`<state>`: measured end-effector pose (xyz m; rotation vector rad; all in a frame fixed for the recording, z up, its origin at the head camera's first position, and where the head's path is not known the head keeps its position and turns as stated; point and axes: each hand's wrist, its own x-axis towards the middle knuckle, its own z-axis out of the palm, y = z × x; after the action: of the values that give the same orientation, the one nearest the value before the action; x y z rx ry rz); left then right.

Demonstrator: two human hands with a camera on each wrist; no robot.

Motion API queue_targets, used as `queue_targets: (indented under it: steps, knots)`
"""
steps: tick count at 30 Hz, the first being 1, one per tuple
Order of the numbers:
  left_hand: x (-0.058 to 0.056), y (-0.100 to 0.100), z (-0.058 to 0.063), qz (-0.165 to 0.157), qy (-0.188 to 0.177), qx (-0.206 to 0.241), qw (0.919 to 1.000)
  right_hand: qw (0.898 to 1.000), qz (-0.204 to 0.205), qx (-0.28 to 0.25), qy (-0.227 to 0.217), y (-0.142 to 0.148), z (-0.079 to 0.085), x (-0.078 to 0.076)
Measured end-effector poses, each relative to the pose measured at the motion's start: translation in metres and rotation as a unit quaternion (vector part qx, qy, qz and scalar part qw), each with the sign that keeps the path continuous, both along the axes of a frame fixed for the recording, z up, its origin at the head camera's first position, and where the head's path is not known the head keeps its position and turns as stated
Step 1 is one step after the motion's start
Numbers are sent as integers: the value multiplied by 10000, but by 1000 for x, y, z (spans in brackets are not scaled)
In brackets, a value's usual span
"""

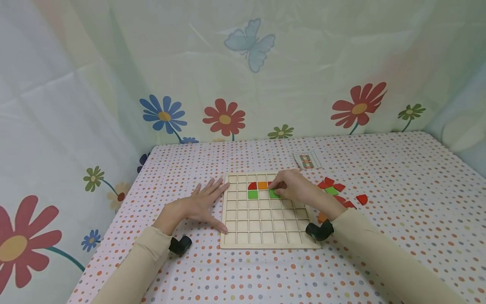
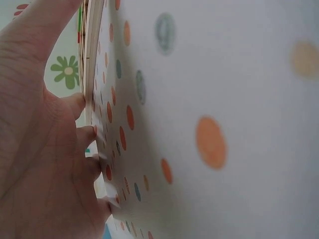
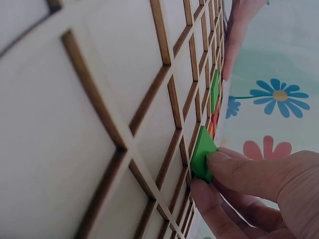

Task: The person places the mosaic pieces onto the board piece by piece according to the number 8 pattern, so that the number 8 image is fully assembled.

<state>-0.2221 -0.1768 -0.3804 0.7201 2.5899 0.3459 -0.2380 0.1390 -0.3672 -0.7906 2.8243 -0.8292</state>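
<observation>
A wooden grid board lies on the table, with a red quarter-round tile, an orange square tile and a green square tile set in its upper cells. My right hand is over the upper right part, pinching another green square tile between thumb and fingers at a cell; the tile looks slightly tilted in the right wrist view. Part of a further red tile shows beside those fingers. With fingers spread, my left hand touches the board's left edge with thumb and index fingertip.
Right of the board lie several loose red tiles, a green tile and an orange tile, partly behind the right forearm. A small printed pattern card sits behind the board. A dotted cloth covers the table.
</observation>
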Motion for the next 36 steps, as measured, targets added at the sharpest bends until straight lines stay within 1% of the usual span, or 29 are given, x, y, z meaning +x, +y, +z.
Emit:
queue_targets:
  steps: [6, 11, 14, 17, 21, 28, 31, 33, 36]
  knots:
    - [0, 0, -1, -20, 36, 28, 10000, 9996, 58, -74, 258, -1, -1, 4]
    - [0, -3, -3, 13, 13, 102, 9999, 9993, -5, -209, 323, -4, -4, 6]
    - [0, -4, -4, 17, -2, 114, 9999, 9992, -56, -302, 248, -2, -6, 7]
    - [-1, -4, -4, -15, -10, 118, 9999, 9994, -143, -307, 98, 5, -4, 7]
    - [-2, -3, -3, -63, -9, 109, 9999, 9993, -285, -256, 38, 23, 4, 5]
    - [0, 1, 1, -73, -21, 39, 10000, 9980, -432, 21, 453, 73, 12, -1]
    - [1, 1, 2, -74, -5, 20, 10000, 9977, -496, 182, 424, 92, 14, -1]
    - [1, 1, 2, -64, -6, 15, 10000, 9979, -451, 275, 373, 102, 15, -2]
    - [0, 0, 1, -61, -15, 33, 10000, 9976, -463, 457, 245, 111, 14, -3]
